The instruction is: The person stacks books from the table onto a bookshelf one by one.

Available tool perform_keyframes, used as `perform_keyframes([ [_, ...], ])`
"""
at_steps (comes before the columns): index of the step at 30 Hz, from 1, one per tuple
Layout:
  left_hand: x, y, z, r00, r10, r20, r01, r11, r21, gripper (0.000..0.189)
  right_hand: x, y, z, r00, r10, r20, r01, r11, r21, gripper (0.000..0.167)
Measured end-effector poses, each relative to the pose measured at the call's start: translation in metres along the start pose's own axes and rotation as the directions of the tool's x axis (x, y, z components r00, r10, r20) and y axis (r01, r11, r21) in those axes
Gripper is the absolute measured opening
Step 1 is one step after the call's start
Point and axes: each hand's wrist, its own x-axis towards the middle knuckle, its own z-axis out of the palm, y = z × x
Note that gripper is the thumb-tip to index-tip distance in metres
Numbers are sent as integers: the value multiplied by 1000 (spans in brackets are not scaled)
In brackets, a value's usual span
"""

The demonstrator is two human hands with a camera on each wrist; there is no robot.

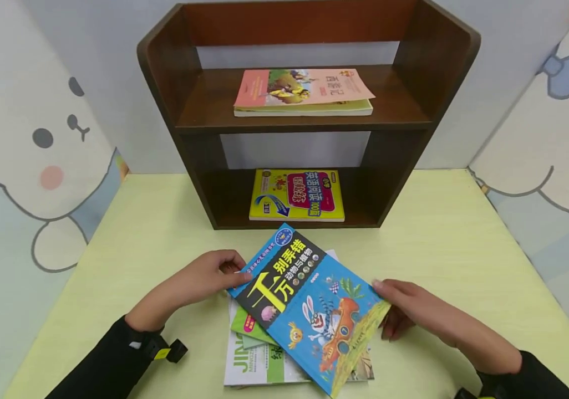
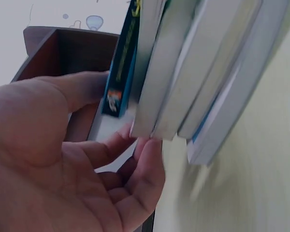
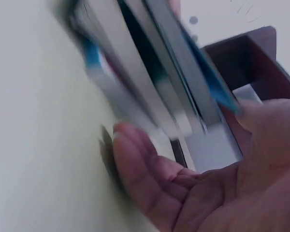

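A blue children's book with a rabbit in an orange car on its cover lies slantwise over a stack of books. My left hand pinches its left corner, thumb on the cover and fingers below. At the right corner, my right hand holds the book with its thumb on top and fingers curled under. Beneath it show a green book and a white book with green lettering, mostly covered. In the left wrist view, the blue book's dark spine stands slightly apart from the thick page blocks beside it.
A dark brown two-tier bookshelf stands behind the stack. A pink-covered book lies on its upper shelf, on top of another book; a yellow book lies on the lower one. The pale yellow table meets cartoon-printed walls.
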Motion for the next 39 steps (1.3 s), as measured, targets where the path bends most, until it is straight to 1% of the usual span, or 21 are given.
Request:
perform_keyframes([
  [1,-1,0,2,1000,9,-12,-9,1000,8,34,-5,3,5,1000,-8,21,7,999,31,51],
  [2,-2,1,3,1000,16,-24,-16,1000,16,35,-9,6,9,999,-24,21,23,998,62,43],
  [3,-3,2,4,999,25,-34,-25,999,24,36,-12,8,14,999,-45,8,44,995,86,38],
  [5,-5,4,6,998,41,-55,-39,998,41,35,-15,9,21,996,-73,-41,78,990,120,34],
  [6,-5,5,7,997,48,-63,-46,998,42,34,-16,8,24,993,-88,-72,97,987,128,34],
  [8,-7,7,8,996,57,-74,-55,998,39,33,-17,8,28,988,-93,-120,110,983,144,36],
  [11,-8,10,10,993,65,-96,-62,998,32,31,-17,5,31,982,-84,-167,115,976,184,41],
  [15,-9,12,11,989,78,-123,-74,997,36,30,-17,2,33,978,-86,-192,133,959,249,44],
  [18,-10,12,11,986,82,-147,-77,996,42,27,-19,2,32,976,-98,-192,151,947,284,44],
  [20,-11,12,11,984,75,-164,-70,997,39,25,-19,2,32,973,-112,-200,169,941,295,43],
  [22,-11,12,10,983,60,-176,-57,998,25,23,-19,1,32,967,-109,-228,178,936,304,41],
  [24,-10,13,8,984,39,-174,-40,999,-3,23,-18,-1,31,957,-112,-267,193,933,302,40],
  [27,-8,15,3,989,1,-147,-15,996,-92,26,-14,-9,26,937,-124,-327,226,929,294,41],
  [30,-4,17,-1,994,-21,-103,-2,978,-210,30,-7,-19,18,915,-156,-372,264,929,260,43],
  [33,1,19,-5,996,-26,-81,0,953,-303,33,4,-34,8,895,-174,-410,277,938,207,49],
  [35,5,19,-8,996,-29,-88,-2,943,-332,35,12,-46,2,891,-180,-416,276,944,184,54],
  [37,12,17,-11,993,-41,-109,0,937,-349,38,22,-58,-3,894,-182,-409,274,945,180,59],
  [39,22,15,-15,989,-61,-136,8,932,-362,41,34,-72,-7,901,-171,-398,267,943,198,63],
])
